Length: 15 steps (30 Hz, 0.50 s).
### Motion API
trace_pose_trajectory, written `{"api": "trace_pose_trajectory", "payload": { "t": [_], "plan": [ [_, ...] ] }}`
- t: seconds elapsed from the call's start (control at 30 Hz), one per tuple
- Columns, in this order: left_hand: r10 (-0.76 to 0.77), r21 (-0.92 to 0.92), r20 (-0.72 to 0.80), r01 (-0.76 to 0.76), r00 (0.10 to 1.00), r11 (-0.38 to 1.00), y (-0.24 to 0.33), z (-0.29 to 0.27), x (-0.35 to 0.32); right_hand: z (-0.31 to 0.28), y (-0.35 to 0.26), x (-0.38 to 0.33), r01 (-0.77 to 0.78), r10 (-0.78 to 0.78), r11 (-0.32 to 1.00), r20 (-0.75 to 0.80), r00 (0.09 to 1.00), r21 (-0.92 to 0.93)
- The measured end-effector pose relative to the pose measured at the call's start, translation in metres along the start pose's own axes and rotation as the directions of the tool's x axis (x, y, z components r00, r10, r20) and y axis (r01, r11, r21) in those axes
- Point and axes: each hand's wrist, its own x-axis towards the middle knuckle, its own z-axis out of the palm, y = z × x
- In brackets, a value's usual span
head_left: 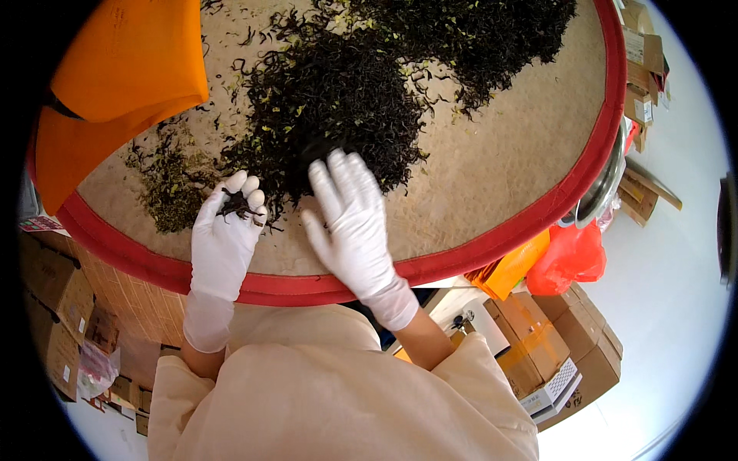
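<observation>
My left hand (223, 250), in a white glove, is cupped palm up with curled fingers around a small clump of dark, twisted tea leaves (237, 204). Just to its right, my white-gloved right hand (355, 223) reaches palm down with its fingers stretched out. Its fingertips are at the near edge of a large tea leaf pile (338, 92), black with yellow-green bits. What lies under that palm is hidden. Left of my left hand is a smaller heap of finer, greenish-brown bits (169, 192). All of it lies on a round, beige woven tray (507, 169) with a red rim.
Another dark leaf pile (500, 38) spreads at the far right. An orange bag (131, 61) covers the tray's far left. Beyond the right rim are metal bowls (603, 184), a red plastic bag (569, 257) and cardboard boxes (530, 330). More boxes (50, 292) stand lower left.
</observation>
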Motion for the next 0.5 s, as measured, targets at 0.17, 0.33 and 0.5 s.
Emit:
{"api": "trace_pose_trajectory", "payload": {
  "t": [0.17,0.33,0.5],
  "plan": [
    [0.006,0.010,-0.041,-0.005,0.999,1.000,0.004,0.000,-0.002,0.010,-0.014,-0.027,0.074,-0.076,0.997,0.164,0.983,0.018],
    [-0.010,-0.049,-0.013,0.010,1.000,0.999,0.009,-0.006,-0.001,-0.006,0.005,-0.030,0.041,-0.010,0.974,-0.139,0.990,0.224],
    [0.008,-0.062,-0.043,-0.010,0.999,0.998,0.010,-0.008,-0.004,-0.016,0.048,-0.013,-0.128,0.148,0.989,-0.420,0.895,0.076]
  ]
}}
